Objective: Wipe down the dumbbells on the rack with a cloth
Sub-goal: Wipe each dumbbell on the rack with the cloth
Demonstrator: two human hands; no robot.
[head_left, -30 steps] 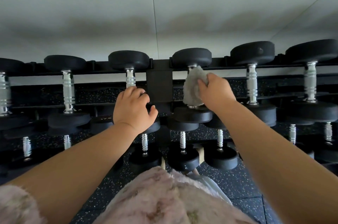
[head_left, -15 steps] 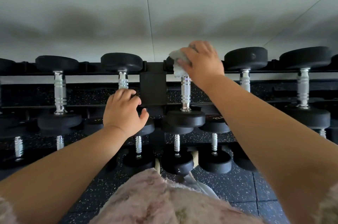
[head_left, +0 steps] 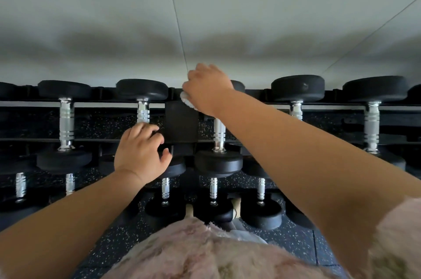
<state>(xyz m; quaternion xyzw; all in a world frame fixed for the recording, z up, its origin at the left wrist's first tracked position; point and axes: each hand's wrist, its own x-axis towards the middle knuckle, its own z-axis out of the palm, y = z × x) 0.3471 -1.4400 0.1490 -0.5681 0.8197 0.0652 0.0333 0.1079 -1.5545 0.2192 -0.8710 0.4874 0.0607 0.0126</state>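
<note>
Nearest you, a fuzzy pink garment (head_left: 193,253) fills the bottom edge, cut off by the frame. The speckled floor (head_left: 296,240) shows only beside it. Just beyond stand the lower-tier dumbbells (head_left: 260,212). Your forearms cross over several of them, and the pale shapes between them are too hidden to name.

Farther out, your left hand (head_left: 141,153) lies on the neighbouring dumbbell (head_left: 143,112) on the top tier. It covers the lower part of the chrome handle and most of the near head. The fingers are bent over it with the thumb held apart, but you cannot tell whether they clasp the dumbbell or only rest there.

The black upright of the rack (head_left: 181,123) stands between your two hands. To its right sits the centre dumbbell (head_left: 219,130), its handle and near head in plain sight.

Farthest out, your right hand (head_left: 206,89) is on that dumbbell's far head, hiding all but a dark sliver at the wrist. The fingers are curled down, grasping the cloth (head_left: 188,102) against the head. Only a pale edge of the cloth shows, under the heel of your palm, touching the top of the upright.

Behind the rack rises a pale wall (head_left: 205,16), shadowed just above the dumbbell heads.
</note>
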